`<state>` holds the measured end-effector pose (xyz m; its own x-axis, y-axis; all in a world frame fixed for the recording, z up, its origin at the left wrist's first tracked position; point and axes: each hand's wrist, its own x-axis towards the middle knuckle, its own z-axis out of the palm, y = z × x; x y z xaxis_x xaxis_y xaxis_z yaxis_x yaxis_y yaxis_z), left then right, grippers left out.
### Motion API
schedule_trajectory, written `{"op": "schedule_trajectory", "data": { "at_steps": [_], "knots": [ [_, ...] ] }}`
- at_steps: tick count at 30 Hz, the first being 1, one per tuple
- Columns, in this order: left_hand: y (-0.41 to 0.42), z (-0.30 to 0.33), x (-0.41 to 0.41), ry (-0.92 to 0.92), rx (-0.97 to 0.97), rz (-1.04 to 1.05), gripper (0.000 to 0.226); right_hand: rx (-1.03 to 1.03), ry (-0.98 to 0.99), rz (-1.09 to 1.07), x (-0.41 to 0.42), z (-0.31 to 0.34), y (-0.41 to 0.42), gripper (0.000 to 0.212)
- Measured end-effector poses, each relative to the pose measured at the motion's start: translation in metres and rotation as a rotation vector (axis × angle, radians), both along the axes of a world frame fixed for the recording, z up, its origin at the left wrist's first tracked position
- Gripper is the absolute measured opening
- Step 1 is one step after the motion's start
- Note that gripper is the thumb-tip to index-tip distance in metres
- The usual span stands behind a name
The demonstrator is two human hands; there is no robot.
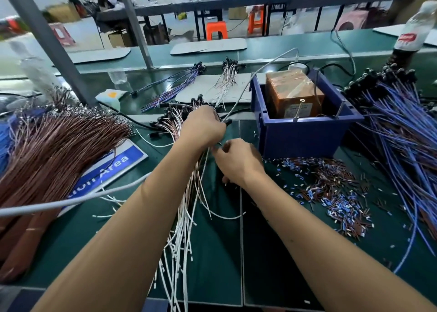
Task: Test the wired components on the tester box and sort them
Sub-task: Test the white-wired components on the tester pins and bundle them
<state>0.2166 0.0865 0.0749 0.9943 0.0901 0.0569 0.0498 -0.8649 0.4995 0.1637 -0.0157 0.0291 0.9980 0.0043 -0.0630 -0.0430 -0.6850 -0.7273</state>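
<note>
Blue bin w/ tester box inside, left hand gripping wired components, right hand pinching one wire

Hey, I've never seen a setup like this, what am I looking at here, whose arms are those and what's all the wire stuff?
This is one picture from a camera worn on a person's head, looking down at their own bare arms over a green workbench. The left hand grips a bunch of white and pink wired components with black ends. The right hand pinches at those wires just below. A blue bin holds the brown tester box. Brown wires lie left, blue wires right, small cut bits between.
</note>
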Motion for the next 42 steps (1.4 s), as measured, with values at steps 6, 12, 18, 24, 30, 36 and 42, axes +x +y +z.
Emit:
{"op": "schedule_trajectory", "data": {
  "at_steps": [6, 12, 18, 24, 30, 36, 42],
  "knots": [
    [-0.008, 0.025, -0.008, 0.028, -1.329, 0.195, 0.028, 0.525, 0.038, 0.174, -0.013, 0.005, -0.01, 0.045],
    [-0.006, 0.046, -0.027, -0.103, -2.167, 0.212, 0.035, 1.047, 0.017, 0.388, -0.029, 0.014, -0.046, 0.024],
    [-0.041, 0.038, -0.037, -0.114, -2.398, 0.305, 0.041, 0.594, -0.44, 0.479, -0.035, 0.031, -0.09, 0.036],
    [-0.072, 0.024, -0.036, -0.036, -2.451, 0.388, 0.04, 0.25, -0.69, 0.499, -0.037, 0.044, -0.131, 0.026],
    [-0.085, 0.006, -0.032, -0.033, -2.456, 0.449, 0.041, 0.026, -0.784, 0.521, -0.036, 0.027, -0.143, 0.023],
    [-0.098, -0.018, -0.04, -0.097, -2.239, 0.371, 0.038, 0.567, -0.586, 0.242, -0.038, 0.011, -0.148, 0.017],
    [-0.104, -0.034, -0.048, -0.444, -1.613, 0.108, 0.037, 0.794, -0.556, 0.099, -0.038, 0.007, -0.179, 0.029]
  ]
}}
